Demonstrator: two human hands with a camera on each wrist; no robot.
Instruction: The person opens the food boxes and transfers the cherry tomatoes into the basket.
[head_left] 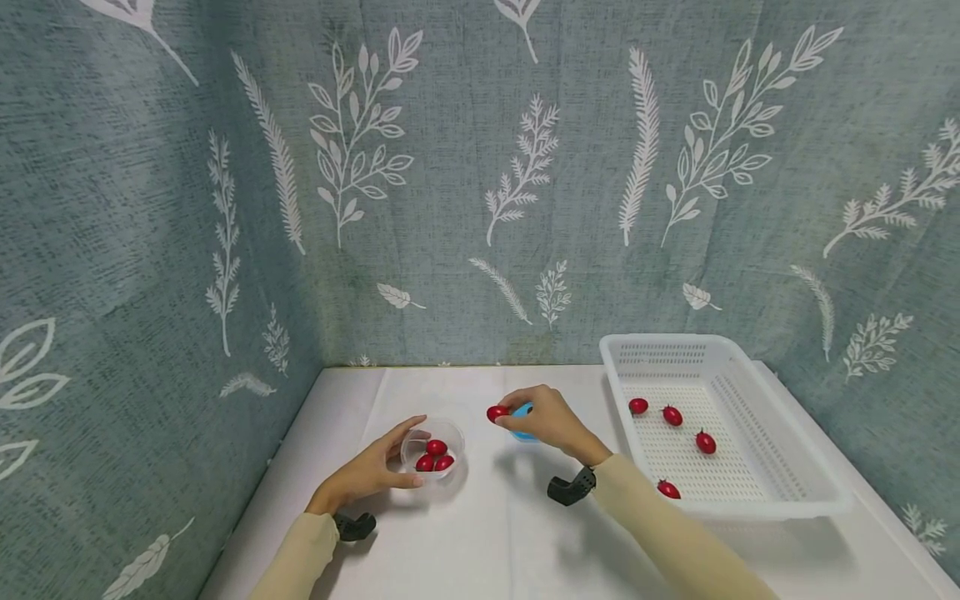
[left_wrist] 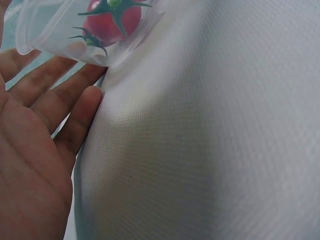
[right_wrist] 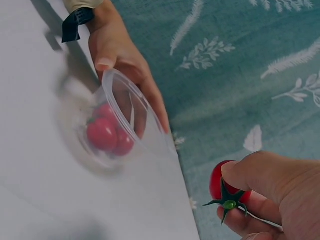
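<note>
In the head view my left hand [head_left: 371,467] is at the left side of a clear plastic cup [head_left: 411,452], its thumb and fingers spread around the wall. Three red cherry tomatoes [head_left: 437,447] lie in the cup, which stands on the table. Their green stems show through the wall in the left wrist view. My right hand [head_left: 551,421] pinches another cherry tomato [right_wrist: 216,184] between thumb and fingers, above the table to the right of the cup. A blue object [head_left: 527,436] is partly hidden behind that hand.
At the right stands a white perforated plastic basket [head_left: 780,433], several cherry tomatoes [head_left: 705,442] lying apart on its floor. Its left wall rises beside my right forearm. Patterned cloth [head_left: 450,208] hangs behind and to the left of the white table [head_left: 465,550].
</note>
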